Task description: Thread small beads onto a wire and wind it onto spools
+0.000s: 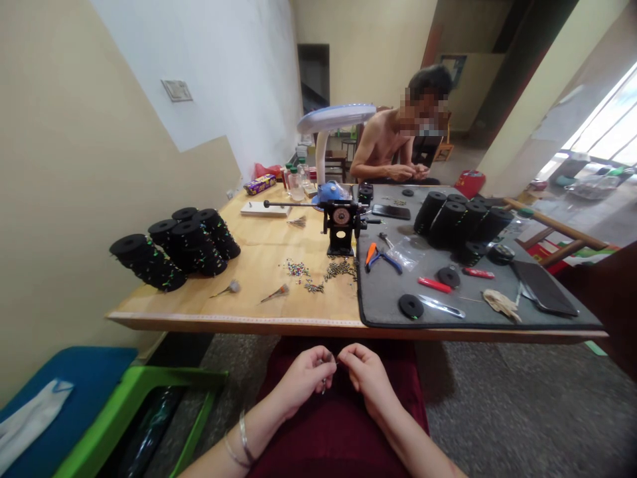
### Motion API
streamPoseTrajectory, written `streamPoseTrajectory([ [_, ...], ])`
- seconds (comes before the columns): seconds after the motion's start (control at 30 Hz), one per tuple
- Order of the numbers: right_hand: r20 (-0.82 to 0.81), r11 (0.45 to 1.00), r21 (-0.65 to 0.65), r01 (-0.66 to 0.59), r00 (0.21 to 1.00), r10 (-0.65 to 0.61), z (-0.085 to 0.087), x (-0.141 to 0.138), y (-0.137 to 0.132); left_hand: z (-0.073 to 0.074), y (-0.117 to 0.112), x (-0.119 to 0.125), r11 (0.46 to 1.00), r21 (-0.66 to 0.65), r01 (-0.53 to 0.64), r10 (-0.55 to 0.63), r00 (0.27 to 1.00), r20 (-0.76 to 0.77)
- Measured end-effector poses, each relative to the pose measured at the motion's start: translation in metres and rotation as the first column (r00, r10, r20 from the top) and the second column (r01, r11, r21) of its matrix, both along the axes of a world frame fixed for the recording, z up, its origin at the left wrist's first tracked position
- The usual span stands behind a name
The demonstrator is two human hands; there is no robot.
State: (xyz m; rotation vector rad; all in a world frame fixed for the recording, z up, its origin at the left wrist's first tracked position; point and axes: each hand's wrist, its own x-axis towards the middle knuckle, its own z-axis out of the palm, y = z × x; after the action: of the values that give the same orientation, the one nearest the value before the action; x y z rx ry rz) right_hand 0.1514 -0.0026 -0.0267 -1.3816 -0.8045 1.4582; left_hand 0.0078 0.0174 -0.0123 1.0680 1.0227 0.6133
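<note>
My left hand [312, 373] and my right hand [362, 372] meet fingertip to fingertip over my dark red lap, just below the table's front edge. Both are closed in a pinch. A tiny dark metallic piece pokes out under the left fingers, too small to name. Whatever the right fingertips pinch is hidden. On the table ahead lie a pile of small coloured beads [297, 268] and a heap of small dark metal pieces [340, 269]. Behind them stands a black hand-cranked winder [341, 226] with a dial and a long rod.
Black foam rolls [189, 242] studded with bright bits stand at left, more black rolls [448, 219] at right. Pliers [385, 259], tweezers [442, 306] and a phone [391, 212] lie on the grey mat [383, 311]. A co-worker [393, 143] sits across, hands together. A green stool [149, 377] is at left.
</note>
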Motion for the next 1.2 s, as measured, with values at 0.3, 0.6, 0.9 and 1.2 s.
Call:
streamPoseTrajectory([
  [0.3, -0.013, 0.997, 0.058, -0.041, 0.999, 0.042, -0.0007, -0.0028, -0.0022, -0.0001, 0.0005, 0.0021, 0.999, 0.017, -0.035, 0.034, 0.998, 0.043],
  [0.6, 0.043, 0.986, 0.087, -0.140, 0.990, 0.136, -0.0066, -0.0037, -0.0015, -0.0039, 0.0011, 0.0029, 0.972, 0.203, -0.121, 0.138, 0.988, -0.073],
  [0.9, 0.130, 0.967, 0.046, -0.249, 0.962, 0.242, -0.0065, -0.0009, -0.0022, 0.0002, 0.0033, -0.0022, 0.947, 0.291, -0.135, 0.166, 0.982, -0.085],
  [1.2, 0.111, 0.967, 0.066, -0.247, 0.965, 0.239, -0.0033, -0.0037, -0.0050, -0.0081, 0.0086, -0.0040, 0.939, 0.190, -0.287, 0.281, 0.958, 0.056],
])
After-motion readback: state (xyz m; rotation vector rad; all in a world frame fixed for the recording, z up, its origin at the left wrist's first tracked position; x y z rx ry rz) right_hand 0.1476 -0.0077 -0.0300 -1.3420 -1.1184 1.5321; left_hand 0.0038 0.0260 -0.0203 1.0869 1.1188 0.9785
